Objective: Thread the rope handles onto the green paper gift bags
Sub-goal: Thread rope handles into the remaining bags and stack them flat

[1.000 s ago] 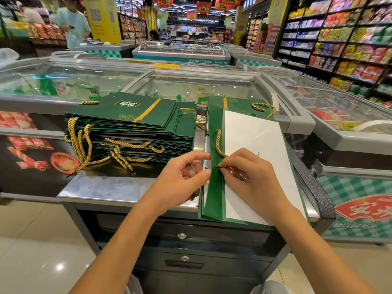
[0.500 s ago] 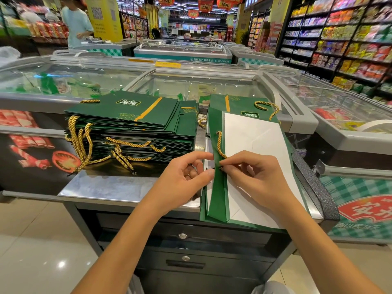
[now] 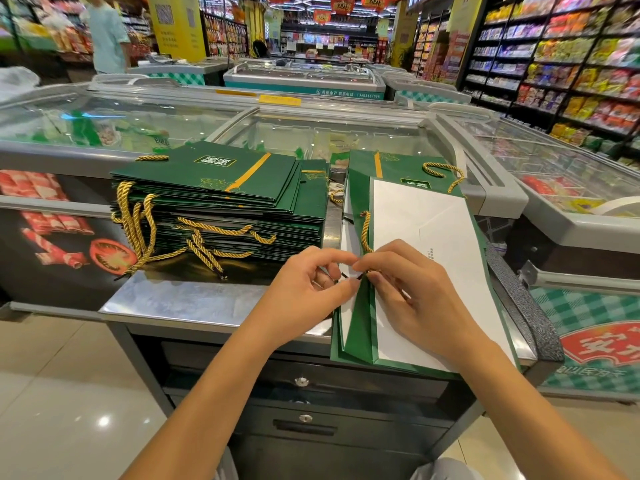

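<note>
A flat green gift bag lies on the steel counter with its white inside facing up. A gold rope handle runs along its green folded edge, one end fixed farther up. My right hand pinches the rope's near end at the edge. My left hand pinches the same edge from the left, fingertips meeting the right hand's. Another green bag with a gold rope loop lies under it, farther back.
A tall stack of green bags with gold ropes hanging out sits on the left of the steel counter. Glass-topped freezers stand behind. A dark strap lies along the counter's right edge. Shelves line the right; a person stands far left.
My hands have drawn closer together at the bag's folded edge. The rope's near end has slid down into my fingertips, leaving a shorter stretch of rope showing above them.
</note>
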